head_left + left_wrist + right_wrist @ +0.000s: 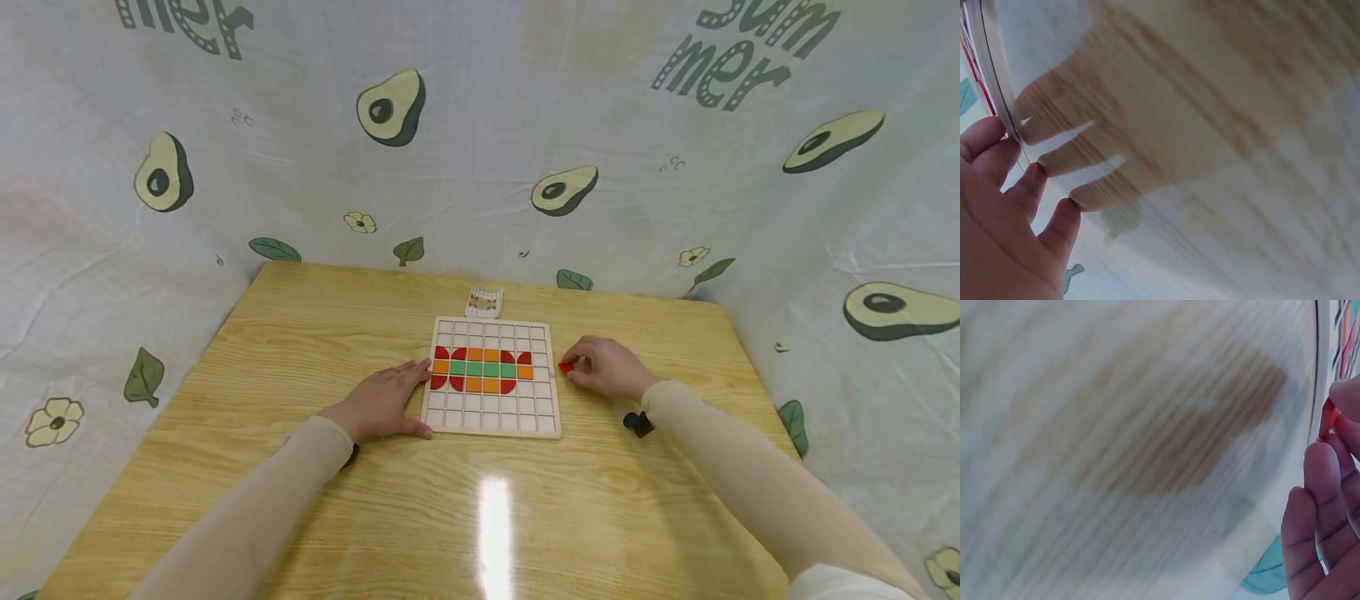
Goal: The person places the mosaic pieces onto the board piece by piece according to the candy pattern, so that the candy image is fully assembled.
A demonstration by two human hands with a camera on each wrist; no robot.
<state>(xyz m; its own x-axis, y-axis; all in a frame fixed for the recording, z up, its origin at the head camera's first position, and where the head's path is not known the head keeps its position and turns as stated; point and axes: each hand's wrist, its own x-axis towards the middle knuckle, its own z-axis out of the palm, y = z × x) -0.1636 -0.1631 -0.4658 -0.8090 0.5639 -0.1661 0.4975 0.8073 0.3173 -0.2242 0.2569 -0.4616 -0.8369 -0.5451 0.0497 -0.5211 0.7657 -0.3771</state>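
A square wooden grid board (495, 408) lies flat on the table, with red, orange and green tiles (483, 369) set in its middle rows. The red ones have curved edges. My left hand (382, 402) rests at the board's left edge, its fingers stretched out and touching the rim, as the left wrist view also shows. Just off the board's right edge, my right hand (609, 367) pinches a small red tile (566, 367) between thumb and finger. In the right wrist view that red tile (1327, 420) shows edge-on; its full shape is hidden.
Behind the board stands a small curved card (484, 302) printed with a similar coloured pattern. The wooden table (337, 308) ends at a hanging cloth (480, 133) printed with avocados at the back and sides. A bright reflection lies on the table's front.
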